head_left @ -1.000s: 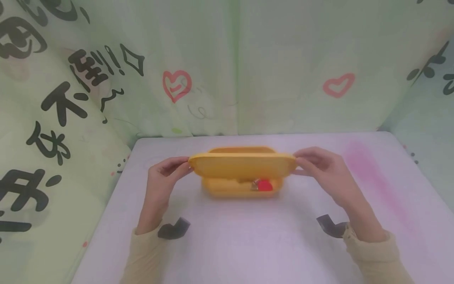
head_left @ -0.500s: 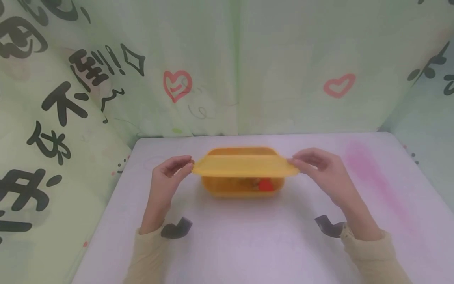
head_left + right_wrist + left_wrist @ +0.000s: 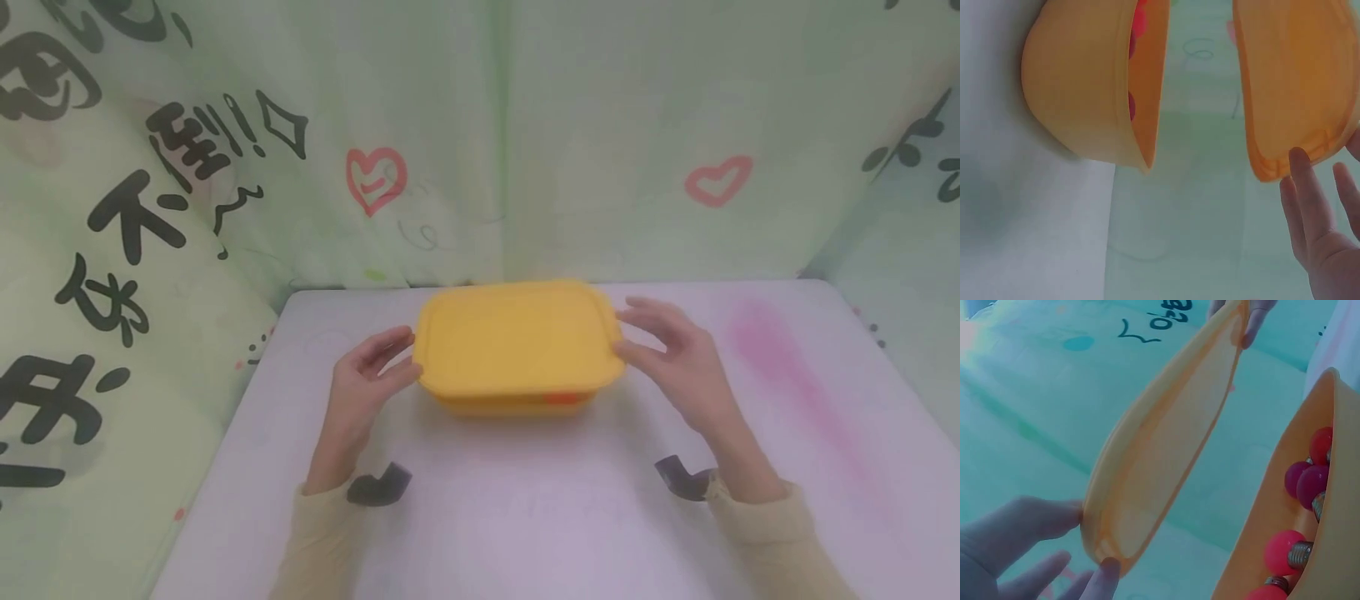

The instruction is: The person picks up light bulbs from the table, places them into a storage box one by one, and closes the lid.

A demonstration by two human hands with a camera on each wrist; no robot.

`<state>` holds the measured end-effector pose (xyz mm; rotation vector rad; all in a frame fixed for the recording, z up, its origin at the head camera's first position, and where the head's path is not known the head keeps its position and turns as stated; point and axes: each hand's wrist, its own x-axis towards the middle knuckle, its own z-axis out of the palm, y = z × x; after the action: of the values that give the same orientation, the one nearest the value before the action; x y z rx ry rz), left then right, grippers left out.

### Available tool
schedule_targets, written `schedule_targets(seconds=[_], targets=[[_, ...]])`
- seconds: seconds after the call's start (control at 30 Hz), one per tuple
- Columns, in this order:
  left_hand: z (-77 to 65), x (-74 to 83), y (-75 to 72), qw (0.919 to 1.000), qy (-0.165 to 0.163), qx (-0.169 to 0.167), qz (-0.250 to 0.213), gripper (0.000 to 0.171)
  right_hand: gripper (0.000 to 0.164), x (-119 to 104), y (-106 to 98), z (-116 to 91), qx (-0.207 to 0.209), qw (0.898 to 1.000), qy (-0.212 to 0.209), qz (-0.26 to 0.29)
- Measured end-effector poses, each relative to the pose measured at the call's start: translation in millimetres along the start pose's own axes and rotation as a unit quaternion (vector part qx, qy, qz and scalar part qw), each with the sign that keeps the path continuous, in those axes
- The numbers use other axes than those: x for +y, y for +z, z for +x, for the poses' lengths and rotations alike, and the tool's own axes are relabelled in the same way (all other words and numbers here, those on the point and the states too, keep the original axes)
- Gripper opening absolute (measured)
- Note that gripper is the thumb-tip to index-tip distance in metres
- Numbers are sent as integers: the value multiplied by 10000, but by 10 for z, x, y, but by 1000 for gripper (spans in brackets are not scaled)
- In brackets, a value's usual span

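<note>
A yellow lid (image 3: 517,337) hangs level just above a yellow plastic box (image 3: 510,410), apart from its rim. My left hand (image 3: 358,387) pinches the lid's left end between thumb and fingers. At the opposite end, my right hand (image 3: 684,358) grips the lid's edge the same way. Inside the box, the left wrist view shows several small light bulbs, red ones (image 3: 1284,552) and purple ones (image 3: 1314,485), with metal screw bases. From the head, the lid covers most of the box, and only a bit of red shows at the front gap.
The box stands on a pale table (image 3: 517,508) near its back edge. Light green curtains (image 3: 600,167) with hearts and dark lettering hang behind and at the sides. Dark curved wrist pieces (image 3: 378,486) stick out inward from both sleeves.
The lid has turned from nearly edge-on to showing its broad top face, and now covers the box opening from above. Both hands have shifted slightly inward with it.
</note>
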<state>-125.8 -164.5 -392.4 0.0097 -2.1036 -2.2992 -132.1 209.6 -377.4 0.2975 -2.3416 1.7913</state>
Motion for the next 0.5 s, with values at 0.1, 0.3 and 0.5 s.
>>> schedule_targets(seconds=[0.1,0.3,0.5], targets=[[7,-21,-4,9999,-158,14,25,55,51,36,21,12,-6,9993,92,374],[14,-63,-19,9995,-308,56,103,57,51,93,58,42,-62,9980,361,516],[37,-119,-30,9992,-279,51,284,59,55,135,81,75,-88,9991,403,-20]])
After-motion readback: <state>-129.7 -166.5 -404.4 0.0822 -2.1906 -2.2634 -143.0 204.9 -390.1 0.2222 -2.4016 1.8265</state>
